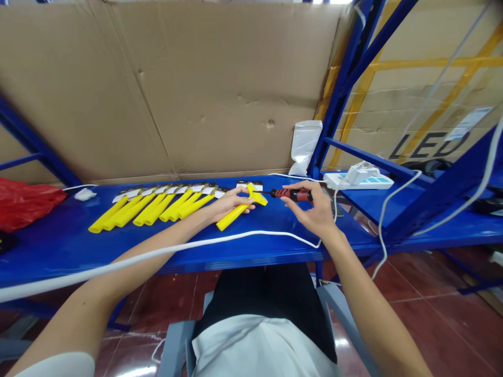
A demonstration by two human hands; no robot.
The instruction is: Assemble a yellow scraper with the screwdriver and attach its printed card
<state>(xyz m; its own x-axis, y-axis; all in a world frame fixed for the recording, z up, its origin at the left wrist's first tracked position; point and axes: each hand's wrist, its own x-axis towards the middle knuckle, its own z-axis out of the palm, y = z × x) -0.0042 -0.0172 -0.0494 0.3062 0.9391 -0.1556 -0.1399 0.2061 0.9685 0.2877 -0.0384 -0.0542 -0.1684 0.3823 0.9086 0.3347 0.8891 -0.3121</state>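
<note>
Pretty tight here: row of yellow plastic scraper handles [149, 209] blocks 9 o'clock, the white power strip [359, 178] sits at 3, the white cable [236, 238] crosses at 6. Open bit of the blue metal shelf [58, 246] at 8 o'clock.

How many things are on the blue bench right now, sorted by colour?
Yellow: about 9. Roughly 8 scrapers lie in a row; they overlap, so the count is approximate. 1 more scraper is in the left hand.
Red: 2, a screwdriver in the right hand and a plastic bag.
White: 3, a power strip, a pouch and a cable.
Total: about 14.
</note>
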